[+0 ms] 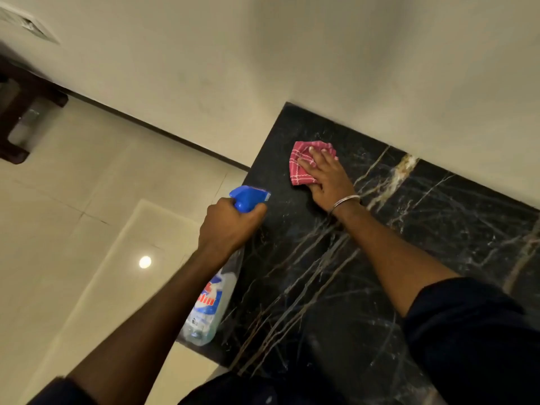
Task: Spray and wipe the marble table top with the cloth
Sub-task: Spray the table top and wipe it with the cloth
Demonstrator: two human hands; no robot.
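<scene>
The black marble table top (394, 244) with pale veins runs along a cream wall. My right hand (327, 178) presses flat on a red checked cloth (304, 165) near the table's far left corner. My left hand (230, 226) grips the neck of a clear spray bottle (209, 305) with a blue trigger head (248, 197). The bottle hangs over the table's left edge, and its nozzle points toward the cloth. Its lower body shows below my wrist.
A cream wall (350, 68) borders the table's far side. Pale floor tiles (87, 200) lie to the left, with a ceiling light reflected in them. A dark wooden furniture leg (20, 112) stands at the far left.
</scene>
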